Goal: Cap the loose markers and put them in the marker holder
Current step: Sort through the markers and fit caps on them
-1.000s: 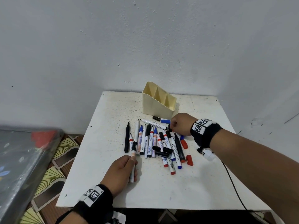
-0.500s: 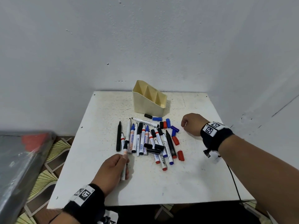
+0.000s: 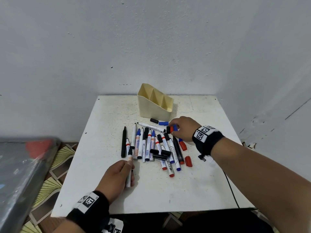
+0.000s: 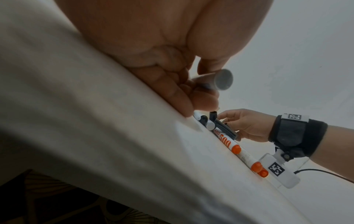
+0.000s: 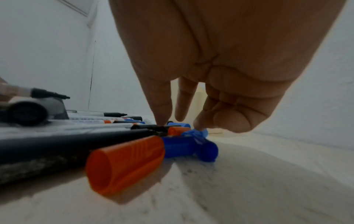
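My left hand [image 3: 129,167] grips an uncapped white marker [image 3: 129,158] with a black tip near the table's front left; the marker's butt end [image 4: 223,81] sticks out past my curled fingers [image 4: 184,97]. My right hand [image 3: 175,129] reaches down onto a cluster of black, red and blue caps [image 3: 171,129] lying on the table. The thumb tip [image 5: 162,119] touches a black piece and a fingertip [image 5: 198,127] touches a blue cap [image 5: 199,131]. Several uncapped markers [image 3: 151,145] lie side by side in the middle. The cream marker holder [image 3: 151,110] stands empty behind them.
Loose red caps [image 3: 188,161] and black caps [image 3: 159,153] lie among the markers on the white table [image 3: 202,182]. Walls stand close behind and to the right. A dark grey object [image 3: 20,165] sits left of the table over patterned floor. A black cable [image 3: 230,187] crosses the right side.
My right hand was a fist out to the right half a second ago and has come back left onto the caps. The left hand still holds its marker.
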The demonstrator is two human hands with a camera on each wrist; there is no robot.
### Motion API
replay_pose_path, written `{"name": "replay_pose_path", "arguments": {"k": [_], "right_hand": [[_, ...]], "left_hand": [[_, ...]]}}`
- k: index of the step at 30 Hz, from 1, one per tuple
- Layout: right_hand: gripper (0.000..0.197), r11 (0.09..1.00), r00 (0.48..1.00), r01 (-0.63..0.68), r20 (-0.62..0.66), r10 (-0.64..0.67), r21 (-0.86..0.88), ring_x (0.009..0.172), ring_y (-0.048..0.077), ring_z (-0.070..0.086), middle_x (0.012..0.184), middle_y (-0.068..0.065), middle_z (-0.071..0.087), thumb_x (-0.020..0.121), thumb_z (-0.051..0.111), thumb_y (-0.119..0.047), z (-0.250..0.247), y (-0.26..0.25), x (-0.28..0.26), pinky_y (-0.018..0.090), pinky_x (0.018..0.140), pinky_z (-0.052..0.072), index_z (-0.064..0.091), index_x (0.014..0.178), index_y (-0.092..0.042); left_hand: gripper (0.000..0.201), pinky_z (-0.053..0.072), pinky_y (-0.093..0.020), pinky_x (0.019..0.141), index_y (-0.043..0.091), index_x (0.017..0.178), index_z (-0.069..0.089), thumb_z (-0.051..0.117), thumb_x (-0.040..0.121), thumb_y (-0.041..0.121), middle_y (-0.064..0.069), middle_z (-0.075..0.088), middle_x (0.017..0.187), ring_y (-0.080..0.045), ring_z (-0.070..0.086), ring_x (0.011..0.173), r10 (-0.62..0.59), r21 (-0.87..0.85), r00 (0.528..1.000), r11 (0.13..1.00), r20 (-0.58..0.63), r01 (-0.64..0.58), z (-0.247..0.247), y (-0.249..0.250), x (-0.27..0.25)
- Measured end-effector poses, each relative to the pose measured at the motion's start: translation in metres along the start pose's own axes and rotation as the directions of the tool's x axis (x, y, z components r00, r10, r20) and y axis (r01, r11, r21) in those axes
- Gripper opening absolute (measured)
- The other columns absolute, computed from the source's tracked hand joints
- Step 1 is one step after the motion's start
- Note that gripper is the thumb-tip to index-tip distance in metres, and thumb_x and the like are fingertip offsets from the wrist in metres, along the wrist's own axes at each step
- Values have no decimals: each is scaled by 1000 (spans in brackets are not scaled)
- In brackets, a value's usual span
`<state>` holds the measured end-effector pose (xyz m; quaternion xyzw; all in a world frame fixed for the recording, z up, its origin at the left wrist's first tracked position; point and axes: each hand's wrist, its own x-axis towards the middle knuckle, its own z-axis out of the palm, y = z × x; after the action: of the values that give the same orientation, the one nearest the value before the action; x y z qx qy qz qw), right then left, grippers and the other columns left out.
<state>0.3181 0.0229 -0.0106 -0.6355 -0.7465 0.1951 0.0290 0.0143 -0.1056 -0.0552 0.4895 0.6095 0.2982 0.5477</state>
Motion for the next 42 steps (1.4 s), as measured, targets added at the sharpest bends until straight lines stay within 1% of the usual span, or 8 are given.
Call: {"name": "replay_pose_path", "arguments": {"k": [8,15,18,22,27,30,34,42], "right_hand": [[27,998,997,62,53,-64,32,93,13,56,102,-7,58,91,69,-35,6,-14,3,26,77,41,68,117,-28],[25,993,991,90,97,-97,73,103,12,59,110,-12,64,99,51,-22,9,-14,-25,23,81,46,70,115,-28],[25,988,981,119,143,-133,102,91,4,58,101,-18,61,92,64,-45,12,-22,-47,19,72,43,65,115,-34],[55,987,976,157,158,-151,-25,97,4,54,109,-16,54,79,66,-71,28,-35,-63,27,83,51,57,123,-39],[43,989,981,146,127,-144,-6,101,14,56,114,-7,56,87,71,-54,37,-43,-62,33,88,52,60,121,-30],[25,990,987,134,82,-138,49,91,11,57,102,-10,59,88,75,-43,37,-42,-59,25,75,47,61,105,-29],[21,989,993,105,44,-110,103,82,2,56,94,-16,62,92,71,-41,34,-35,-58,16,67,39,69,109,-28],[35,997,998,63,-11,-63,33,114,15,60,123,-6,65,99,61,-40,26,-19,-57,29,95,47,66,130,-27]], "left_hand": [[39,52,-37,68,-5,94,61,49,108,29,-9,62,64,-22,58,57,-17,-86,1000,996,23,19,0,2,-2],[38,53,-38,69,-3,95,62,49,108,30,-9,62,65,-23,57,57,-19,-111,999,994,36,22,-1,3,-3],[40,53,-35,66,-4,94,62,48,109,31,-8,64,65,-22,60,58,-2,-68,1000,998,27,4,-1,4,-5],[40,51,-24,55,-6,94,61,47,109,29,-6,64,65,-19,60,56,-7,-70,1000,997,20,8,0,9,-9],[42,52,-27,57,-9,96,60,48,109,30,-5,64,64,-19,60,56,-6,-74,1000,997,19,7,0,9,-9],[41,52,-24,55,-7,96,61,48,108,29,-6,65,64,-19,61,57,-15,-81,1000,997,14,16,0,10,-10],[43,52,-27,59,-8,96,60,48,108,31,-7,65,65,-20,62,58,-7,-80,1000,997,16,8,-1,7,-9],[40,56,-34,65,-2,96,63,48,108,32,-8,65,67,-21,63,60,-2,-107,1000,994,11,3,-5,5,-8]]}}
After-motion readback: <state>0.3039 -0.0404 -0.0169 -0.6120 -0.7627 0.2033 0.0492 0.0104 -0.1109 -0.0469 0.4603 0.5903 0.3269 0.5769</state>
